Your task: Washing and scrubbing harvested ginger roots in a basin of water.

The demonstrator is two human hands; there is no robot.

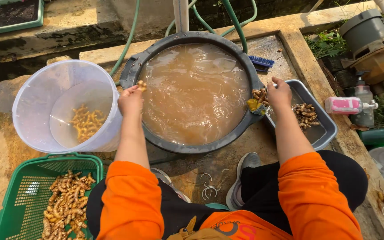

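**Root in one hand, more roots under the other, muddy tub between**

Nearest the person, at the lower left, a green plastic mesh basket holds a heap of knobbly brown-yellow roots. Orange sleeves run forward from there to both hands.

The left hand is raised at the left rim of the wide dark round tub of muddy brown water. Its fingers are pinched shut on a small yellowish piece of root, which pokes up and to the right of the fingertips, over the tub's edge. Just left of that hand stands a clear plastic bucket, tilted toward the viewer, with a few cleaner yellow roots lying in its bottom. This hand is by far the nearer one to the bucket; nothing stands between them but the bucket's own rim.

The right hand rests at the tub's right rim, fingers curled down on a small cluster of muddy roots, with something yellow just below; whether it truly grips them I cannot tell. Beside it, a grey metal tray holds more muddy roots.

Farther off lie a blue brush, a pink bottle on its side, and green hoses.
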